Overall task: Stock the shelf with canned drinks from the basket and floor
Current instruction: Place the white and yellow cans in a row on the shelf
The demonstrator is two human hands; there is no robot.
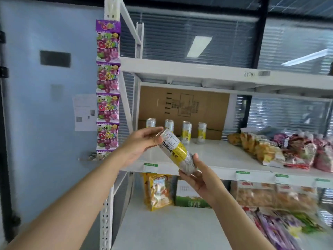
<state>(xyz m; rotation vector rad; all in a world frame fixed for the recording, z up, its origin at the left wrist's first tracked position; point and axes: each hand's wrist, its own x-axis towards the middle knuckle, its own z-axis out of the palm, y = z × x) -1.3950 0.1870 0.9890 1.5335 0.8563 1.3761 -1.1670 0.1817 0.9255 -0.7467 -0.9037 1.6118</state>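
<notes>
Facing the white metal shelf [216, 156], I see its smooth middle board level with my hands and a perforated upright at its left end. Left of the shelf runs a flat pale-blue wall [45, 141] with a paper notice [84, 112] stuck to it. At the back of the shelf's middle board stands a brown cardboard box [207, 105] printed with black marks. It takes up the space behind the drinks. Heaped on the right part of that board are crinkly snack bags [270, 150] in orange, red and purple. Down the shelf's left upright hangs a strip of purple grape-candy packets [108, 87]. On the board below, a glossy yellow bag [158, 190] leans beside a green-and-white carton [189, 195].

Four cans [186, 132] stand upright in a row just in front of the box, slim, white and yellow, each apart from the next. The held can [177, 150] is the same kind: a slim cylinder, white with a yellow band and dark lettering. It is tilted in the air before the shelf's front edge, top end up and to the left. My left hand [142, 143] grips its top end with curled fingers. My right hand [200, 179] clasps its bottom end between thumb and fingers. Small green-and-white price tags [150, 167] sit on the shelf's front lip.
</notes>
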